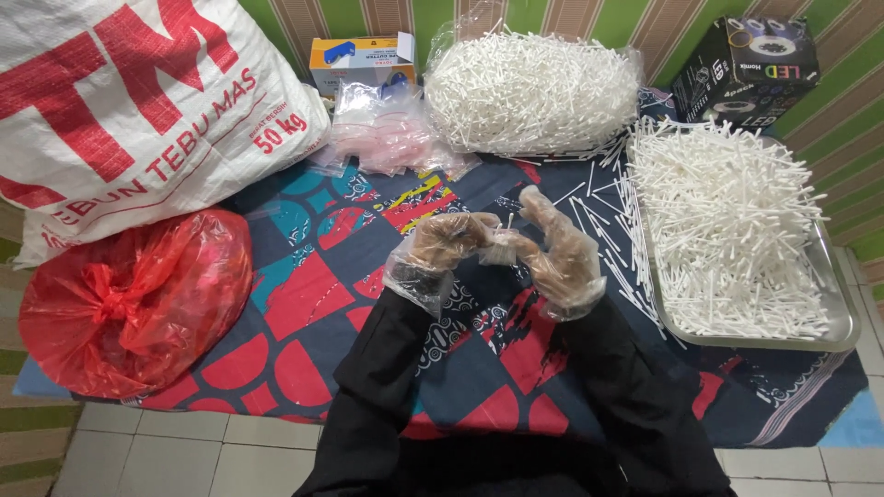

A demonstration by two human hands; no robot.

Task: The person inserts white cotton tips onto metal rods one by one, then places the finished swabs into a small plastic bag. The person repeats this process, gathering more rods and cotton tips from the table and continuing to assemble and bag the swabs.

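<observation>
- A small clear bag [495, 245] sits between the two gloved hands, above the patterned cloth [313, 304], with a thin white stick poking up from it.
- The left hand [442, 244] curls its fingers closed on the bag's left edge; the right hand [560, 253] pinches the right edge, its other fingers half open.
- The stick's long axis runs nearly upright, away from the body; both hands are about equally near.
- To the right, close by the right hand, a metal tray [843, 322] holds a heap of sticks [727, 230]; loose ones lie between.
- Farther off: a bagged pile of sticks [529, 87], a red bag [129, 299], a white sack [138, 101].
</observation>
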